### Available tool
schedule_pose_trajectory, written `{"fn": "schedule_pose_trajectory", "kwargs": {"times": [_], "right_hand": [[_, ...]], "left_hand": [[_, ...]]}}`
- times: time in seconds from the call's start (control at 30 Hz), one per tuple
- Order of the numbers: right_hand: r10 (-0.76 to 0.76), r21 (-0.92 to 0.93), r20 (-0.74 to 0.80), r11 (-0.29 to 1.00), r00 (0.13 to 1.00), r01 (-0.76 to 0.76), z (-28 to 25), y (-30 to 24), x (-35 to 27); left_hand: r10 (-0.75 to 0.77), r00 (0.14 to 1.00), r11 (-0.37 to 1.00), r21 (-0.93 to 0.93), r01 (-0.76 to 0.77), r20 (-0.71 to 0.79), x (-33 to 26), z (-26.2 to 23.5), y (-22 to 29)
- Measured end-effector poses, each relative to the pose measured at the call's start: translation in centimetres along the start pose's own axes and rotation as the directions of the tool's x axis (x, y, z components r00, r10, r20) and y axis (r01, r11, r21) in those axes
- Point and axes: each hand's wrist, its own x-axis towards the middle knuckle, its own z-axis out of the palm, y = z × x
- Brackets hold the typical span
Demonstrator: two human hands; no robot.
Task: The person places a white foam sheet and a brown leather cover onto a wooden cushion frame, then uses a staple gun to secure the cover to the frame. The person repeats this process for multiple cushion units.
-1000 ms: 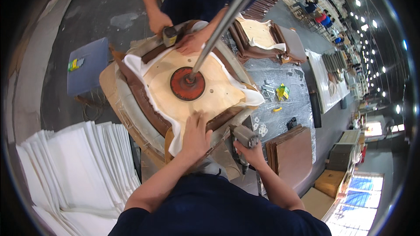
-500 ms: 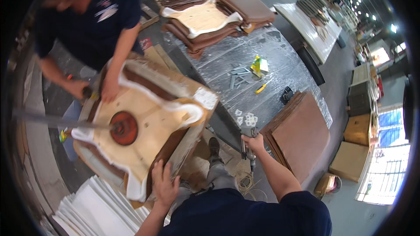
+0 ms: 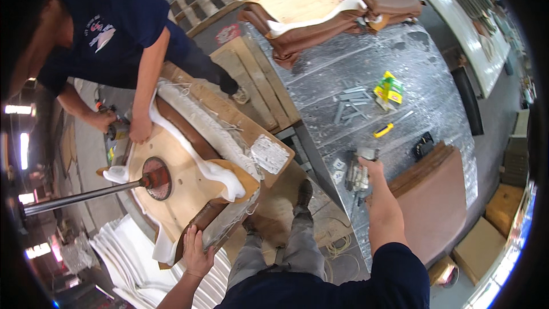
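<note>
My right hand [image 3: 373,168] is closed round a grey metal staple gun [image 3: 358,176], low over the near edge of the plastic-covered table [image 3: 320,74]. With its fingers stretched out, my left hand [image 3: 197,256] lies on the near corner of a seat panel. That plywood panel [image 3: 191,169] has white padding and brown leather round its edge, and a rod with a round red pad [image 3: 155,178] bears on its middle. Across from me a co-worker [image 3: 108,34] lays one hand on the panel's far edge and grips a dark tool [image 3: 118,130] in the other.
Staple strips [image 3: 351,103], a yellow-green packet [image 3: 389,90] and a yellow cutter [image 3: 383,130] lie on the table. A stack of brown panels [image 3: 429,194] sits at its right. White sheets [image 3: 131,257] stand at lower left. A coiled hose [image 3: 339,247] is near my feet.
My right hand and the staple gun have moved right, further over the table. My left hand stays at the panel's near corner. The view has shifted, and the co-worker leans back slightly.
</note>
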Motion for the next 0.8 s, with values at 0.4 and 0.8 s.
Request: {"fn": "schedule_pose_trajectory", "kwargs": {"times": [0.4, 0.8], "right_hand": [[-0.178, -0.367, -0.329, 0.929, 0.928, 0.048, -0.2, 1.2, -3.9], [-0.546, -0.314, 0.323, 0.708, 0.773, 0.632, 22.2, -6.1, -18.0]], "left_hand": [[-0.019, 1.000, 0.996, -0.089, 0.020, 0.009, -1.2, 0.1, -1.5], [-0.057, 0.972, 0.951, -0.309, -0.017, -0.228, -3.3, -0.2, -2.1]]}}
